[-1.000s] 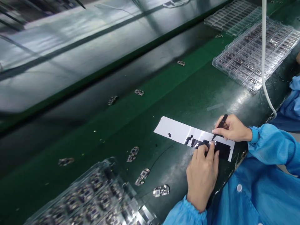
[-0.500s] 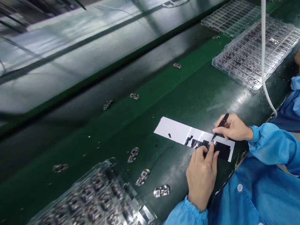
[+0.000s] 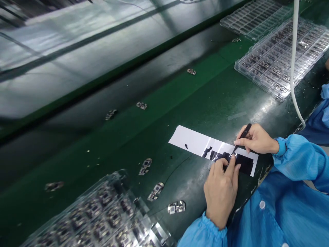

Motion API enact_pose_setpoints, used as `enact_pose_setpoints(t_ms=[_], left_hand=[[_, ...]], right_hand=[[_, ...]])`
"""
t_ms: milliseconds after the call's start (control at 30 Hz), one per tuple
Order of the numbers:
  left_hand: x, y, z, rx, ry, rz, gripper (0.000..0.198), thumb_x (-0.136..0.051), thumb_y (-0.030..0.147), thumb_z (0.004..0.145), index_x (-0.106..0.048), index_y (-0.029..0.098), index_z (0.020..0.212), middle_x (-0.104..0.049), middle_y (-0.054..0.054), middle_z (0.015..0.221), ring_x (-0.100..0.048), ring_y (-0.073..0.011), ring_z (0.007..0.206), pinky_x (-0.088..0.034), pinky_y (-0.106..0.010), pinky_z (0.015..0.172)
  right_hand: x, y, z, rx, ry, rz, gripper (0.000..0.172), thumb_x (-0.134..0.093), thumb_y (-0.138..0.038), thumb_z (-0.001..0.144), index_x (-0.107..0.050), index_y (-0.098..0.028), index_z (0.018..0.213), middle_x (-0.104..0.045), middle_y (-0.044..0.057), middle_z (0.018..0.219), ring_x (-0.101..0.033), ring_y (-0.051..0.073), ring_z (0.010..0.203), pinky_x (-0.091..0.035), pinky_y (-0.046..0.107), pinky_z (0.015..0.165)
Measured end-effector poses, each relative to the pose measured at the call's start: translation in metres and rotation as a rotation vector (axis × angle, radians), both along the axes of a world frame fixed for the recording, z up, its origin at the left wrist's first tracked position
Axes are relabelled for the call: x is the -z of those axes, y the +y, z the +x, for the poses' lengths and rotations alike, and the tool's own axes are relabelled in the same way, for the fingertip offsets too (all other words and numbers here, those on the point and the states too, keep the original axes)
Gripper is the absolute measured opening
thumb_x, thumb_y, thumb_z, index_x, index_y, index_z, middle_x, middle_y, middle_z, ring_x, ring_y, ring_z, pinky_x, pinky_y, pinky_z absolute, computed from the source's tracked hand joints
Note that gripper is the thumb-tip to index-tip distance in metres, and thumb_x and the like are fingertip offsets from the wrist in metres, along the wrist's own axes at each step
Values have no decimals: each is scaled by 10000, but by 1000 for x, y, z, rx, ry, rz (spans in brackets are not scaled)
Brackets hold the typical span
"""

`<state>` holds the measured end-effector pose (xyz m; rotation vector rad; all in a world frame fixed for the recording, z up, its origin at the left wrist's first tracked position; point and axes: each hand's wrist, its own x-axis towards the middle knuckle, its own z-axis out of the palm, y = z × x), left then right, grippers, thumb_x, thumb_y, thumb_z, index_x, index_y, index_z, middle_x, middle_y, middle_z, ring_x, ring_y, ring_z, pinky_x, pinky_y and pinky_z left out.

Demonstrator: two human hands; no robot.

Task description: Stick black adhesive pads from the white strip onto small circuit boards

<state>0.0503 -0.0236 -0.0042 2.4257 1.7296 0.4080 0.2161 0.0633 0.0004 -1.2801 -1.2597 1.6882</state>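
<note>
Left hand (image 3: 221, 192) presses fingertips on white backing sheet (image 3: 195, 141) with black stickers (image 3: 244, 164); right hand (image 3: 257, 139) grips black tweezers (image 3: 241, 137), tip at the sticker edge beside the left fingertips. Small metal parts (image 3: 176, 207) lie on green belt (image 3: 128, 137); clear trays (image 3: 277, 61) far right.

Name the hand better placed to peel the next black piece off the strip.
Probably right: the right hand holds the black tool, tip on the black pieces; the left hand pins the strip.

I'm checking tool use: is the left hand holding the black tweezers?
No, the right hand holds the black tweezers, while the left hand touches the white strip.
</note>
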Motion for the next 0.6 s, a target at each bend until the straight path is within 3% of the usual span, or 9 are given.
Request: enact_pose_setpoints(t_ms=[167,300,400,533,600], left_hand=[[-3,-3,2,-15,-32,-47,288,-476,281,908,-644,166,1112,-579,-60,841,-546,-163,722,-432,-264,574],[-29,9,-8,7,-95,-315,260,-527,265,871,-667,201,1079,-629,-51,840,-595,-164,710,-471,-275,618],[-45,47,-39,-44,-154,-465,214,-597,278,812,-711,221,984,-692,-39,829,-629,-170,709,-484,-283,669],[-47,124,-117,-441,-110,-284,249,-580,319,813,-716,138,917,-708,-79,863,-633,-190,789,-468,-305,767],[-41,158,-160,-510,-79,-247,341,-482,334,878,-685,66,935,-689,-100,840,-632,-201,804,-468,-323,758]], right_hand=[[-6,0,1,37,7,-9,345,-779,-386,593,-548,-137,651,-518,-53,420,-477,75,303,-359,175,289],[-23,8,-4,66,7,28,346,-769,-404,617,-556,-134,654,-496,-54,365,-457,77,280,-348,176,287],[-35,22,-13,79,17,107,327,-771,-393,631,-577,-130,652,-507,-37,352,-453,76,274,-344,180,291],[-39,39,-24,54,61,154,342,-766,-426,632,-572,-145,619,-510,-28,353,-458,88,275,-346,201,293],[-39,42,-24,40,67,146,341,-761,-430,636,-569,-150,613,-501,-32,352,-466,96,280,-350,210,295]])
